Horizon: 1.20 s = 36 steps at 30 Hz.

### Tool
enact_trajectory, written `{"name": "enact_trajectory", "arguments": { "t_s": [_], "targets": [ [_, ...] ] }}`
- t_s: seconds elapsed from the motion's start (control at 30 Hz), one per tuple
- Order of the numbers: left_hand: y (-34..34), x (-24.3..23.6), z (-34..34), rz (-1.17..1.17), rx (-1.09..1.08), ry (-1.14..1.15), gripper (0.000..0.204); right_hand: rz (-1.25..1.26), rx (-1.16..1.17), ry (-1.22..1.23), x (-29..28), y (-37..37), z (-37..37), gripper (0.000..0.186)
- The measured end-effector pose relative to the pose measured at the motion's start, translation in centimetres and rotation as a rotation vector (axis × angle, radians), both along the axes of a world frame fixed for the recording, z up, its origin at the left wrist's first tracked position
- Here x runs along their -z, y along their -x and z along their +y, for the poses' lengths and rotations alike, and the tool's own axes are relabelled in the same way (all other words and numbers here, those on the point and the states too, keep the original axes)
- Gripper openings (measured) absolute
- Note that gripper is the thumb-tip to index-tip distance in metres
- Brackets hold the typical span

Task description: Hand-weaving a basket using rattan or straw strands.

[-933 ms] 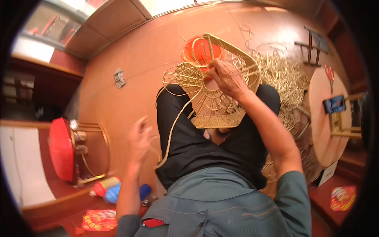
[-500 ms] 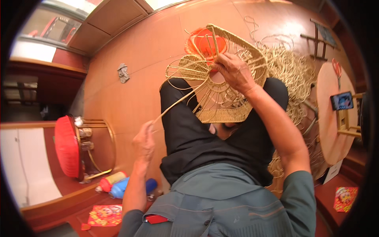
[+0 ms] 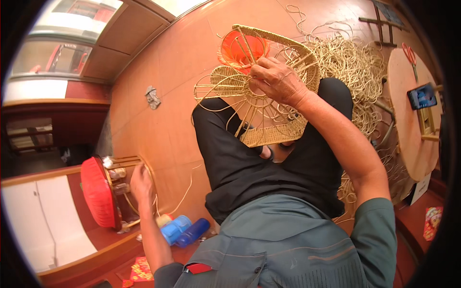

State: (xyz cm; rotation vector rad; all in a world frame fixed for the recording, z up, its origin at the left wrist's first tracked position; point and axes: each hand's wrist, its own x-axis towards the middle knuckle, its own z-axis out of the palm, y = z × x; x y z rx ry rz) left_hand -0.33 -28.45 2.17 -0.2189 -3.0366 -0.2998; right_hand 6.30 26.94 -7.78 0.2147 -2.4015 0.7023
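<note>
A half-woven basket of straw-coloured cord [image 3: 273, 139], with bare spokes running out from a central ring, rests across my lap between my knees. My right hand [image 3: 278, 81] is closed on the spokes beside that ring, and its fingertips are partly hidden. Out to the left, my left hand [image 3: 141, 185] is raised in front of the red-cushioned stool, fingers drawn together. A thin pale cord [image 3: 185, 194] hangs from near that hand and curves over the floor, its free end pointing toward my knee. An orange-red bucket [image 3: 244, 48] shows behind the spokes.
A heap of loose cord [image 3: 353, 79] lies right of the basket. Farther right, a round board [image 3: 408, 139] carries a phone [image 3: 422, 96] and red-handled scissors [image 3: 410, 55]. The red-cushioned stool [image 3: 98, 192], blue bottles [image 3: 192, 232] and crumpled scrap [image 3: 152, 97] are at left.
My left hand has swung farther left and up to the stool. The cord that ran taut from the basket's ring to it now trails loose near the floor. My right hand stays at the ring.
</note>
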Motion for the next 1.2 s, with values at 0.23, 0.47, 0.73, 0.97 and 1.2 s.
{"name": "enact_trajectory", "arguments": {
  "t_s": [0.23,0.47,0.73,0.97,1.2],
  "targets": [
    [-6.1,3.1,27.9,-0.319,0.517,-0.721,0.050,-0.018,0.025,-0.021,-0.8,0.4,-1.6,0.014],
    [-5.6,6.9,34.1,-0.367,0.456,-0.961,0.072,-0.017,0.057,0.031,-0.7,0.3,-1.5,0.015],
    [-5.1,8.7,35.1,-0.100,0.697,-0.822,0.086,-0.102,0.052,0.044,-1.6,0.1,-1.3,0.026],
    [-5.1,7.6,36.7,0.006,0.667,-0.468,0.075,-0.156,0.014,0.194,-2.5,0.0,-0.9,0.032],
    [-6.8,8.1,34.1,0.173,0.710,-0.572,0.019,-0.213,-0.110,0.086,-2.4,-0.1,0.0,0.025]
  ]
}}
